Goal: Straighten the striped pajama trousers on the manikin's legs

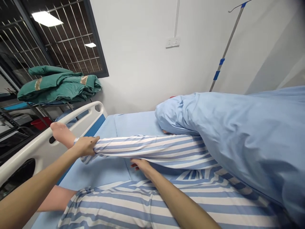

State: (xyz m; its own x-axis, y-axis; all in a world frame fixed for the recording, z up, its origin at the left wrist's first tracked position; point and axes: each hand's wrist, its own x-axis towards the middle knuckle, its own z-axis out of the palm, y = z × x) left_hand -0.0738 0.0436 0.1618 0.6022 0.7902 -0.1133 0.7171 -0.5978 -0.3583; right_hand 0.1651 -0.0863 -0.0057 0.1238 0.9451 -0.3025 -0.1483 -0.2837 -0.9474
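A leg in blue-and-white striped trousers (152, 148) is stretched across the bed, raised off the sheet at the ankle end. My left hand (87, 145) is wrapped round the trouser cuff just above the bare foot (62, 133). Below the knee area, my right hand (141, 167) is at the lower edge of the same trouser leg, fingers apart and partly in its shadow. The second striped leg (114, 203) lies on the mattress closer to me, its bare ankle (57, 198) partly behind my left forearm. A light blue quilt (228, 127) hides the upper body.
The white bed end board (92, 111) stands at the left, close to the raised foot. Beyond it, a folded green quilt (59, 84) rests on a metal-framed bed, with a red basin (41, 123) below. An IV pole (227, 47) stands by the wall, near a socket (172, 42).
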